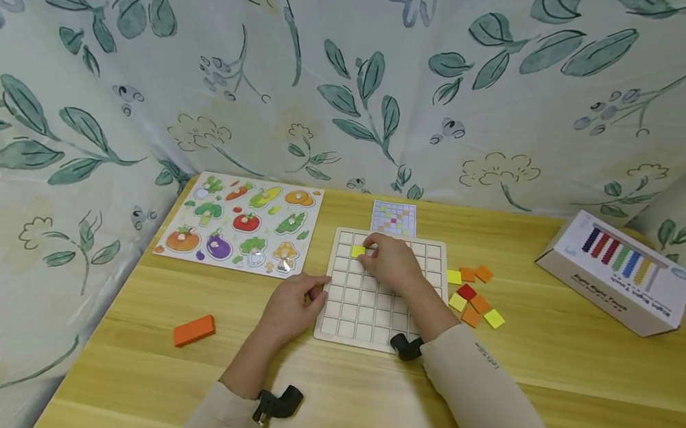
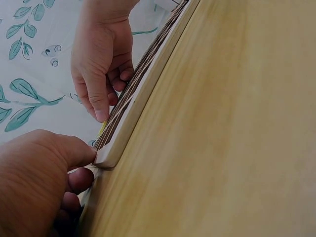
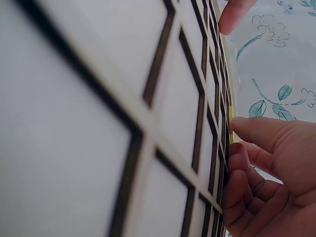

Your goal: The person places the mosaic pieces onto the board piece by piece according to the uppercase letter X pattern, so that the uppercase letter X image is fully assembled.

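A wooden grid board (image 1: 349, 312) with square cells lies flat on the table. My right hand (image 1: 392, 263) reaches over its upper part and pinches a yellow square tile (image 1: 357, 251) at a cell near the top left. In the right wrist view the thumb presses on the yellow tile (image 3: 231, 112), with the other fingers curled beside it. My left hand (image 1: 289, 309) holds the board's left edge; in the left wrist view its thumb lies at the board's corner and the fingers curl below. Behind the board is a small pattern card (image 1: 393, 217) with coloured squares.
Several loose tiles, among them a red tile (image 1: 466, 292) and an orange tile (image 1: 484, 274), lie right of the board. A vegetable puzzle board (image 1: 236, 223) lies at the back left, an orange block (image 1: 194, 331) before it. A box (image 1: 616, 271) stands at the far right.
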{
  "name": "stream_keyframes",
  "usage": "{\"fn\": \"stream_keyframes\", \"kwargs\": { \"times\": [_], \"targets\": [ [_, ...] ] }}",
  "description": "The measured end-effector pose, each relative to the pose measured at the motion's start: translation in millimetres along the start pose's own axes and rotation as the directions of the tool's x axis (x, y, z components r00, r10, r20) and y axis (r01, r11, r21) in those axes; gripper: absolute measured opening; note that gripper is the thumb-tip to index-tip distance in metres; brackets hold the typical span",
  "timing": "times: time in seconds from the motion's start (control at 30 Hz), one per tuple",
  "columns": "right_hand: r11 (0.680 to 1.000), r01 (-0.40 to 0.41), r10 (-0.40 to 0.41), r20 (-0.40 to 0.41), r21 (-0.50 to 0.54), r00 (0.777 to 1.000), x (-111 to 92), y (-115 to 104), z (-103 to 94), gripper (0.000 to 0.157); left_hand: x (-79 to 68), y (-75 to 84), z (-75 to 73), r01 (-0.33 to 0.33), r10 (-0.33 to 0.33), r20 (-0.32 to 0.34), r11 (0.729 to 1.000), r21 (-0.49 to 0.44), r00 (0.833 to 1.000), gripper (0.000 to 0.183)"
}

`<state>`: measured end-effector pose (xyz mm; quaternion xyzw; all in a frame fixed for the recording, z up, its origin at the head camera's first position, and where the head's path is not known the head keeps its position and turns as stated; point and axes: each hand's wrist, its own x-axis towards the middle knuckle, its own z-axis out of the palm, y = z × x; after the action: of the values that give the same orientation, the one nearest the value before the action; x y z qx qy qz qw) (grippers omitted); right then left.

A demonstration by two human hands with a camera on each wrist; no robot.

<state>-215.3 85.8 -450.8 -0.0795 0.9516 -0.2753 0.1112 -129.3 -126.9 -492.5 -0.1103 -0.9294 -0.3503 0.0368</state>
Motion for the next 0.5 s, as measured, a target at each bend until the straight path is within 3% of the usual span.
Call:
{"fn": "stream_keyframes", "kwargs": {
  "times": [0.3,0.5],
  "targets": [
    [0.992,0.006,-0.005,-0.014,0.129,1.000,-11.4,7.6,-6.6,0.035,-0.6,-0.5,0.1,0.007,-0.007,0.003,1.000,-0.004,1.000,0.028],
    [0.988,-0.005,0.010,-0.031,0.153,0.999,-22.2,17.3,-15.6,0.035,-0.3,-0.7,-0.1,0.007,-0.007,-0.001,1.000,0.001,1.000,0.028]
  ]
}}
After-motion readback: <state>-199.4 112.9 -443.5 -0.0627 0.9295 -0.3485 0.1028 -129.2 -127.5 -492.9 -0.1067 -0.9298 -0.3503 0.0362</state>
